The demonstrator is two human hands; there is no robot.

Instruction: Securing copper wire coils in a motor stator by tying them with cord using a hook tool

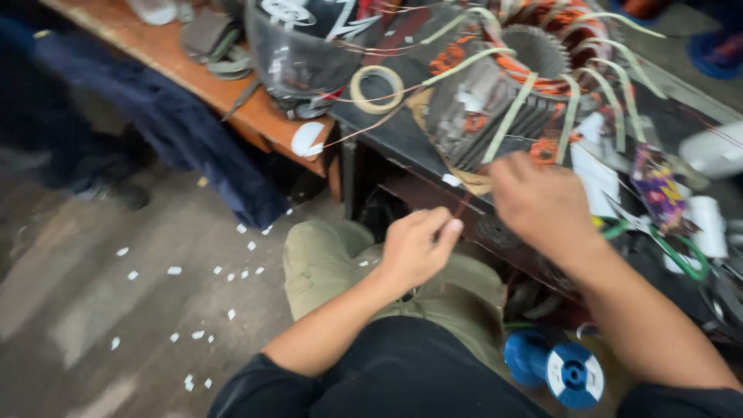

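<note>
Head view: orange-wound, perhaps motor, stator [511, 85].

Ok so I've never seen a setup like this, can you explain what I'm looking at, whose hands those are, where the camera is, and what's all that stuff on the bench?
There is one picture, taken by a camera worn on a person's head, looking down at their own lap and two bare hands. No machine is at work here.

On the dark workbench lies a motor stator: a ribbed metal ring wound with orange copper wire, with pale strips sticking out of its slots. Beside it lies a roll of tape, and to the right green-handled scissors. A blue wire spool sits low by the person's leg.

The left hand pinches a thin reddish wire between finger and thumb. The right hand reaches to the stator's lower edge; the picture is too blurred to tell what it holds. White scraps dot the floor.
</note>
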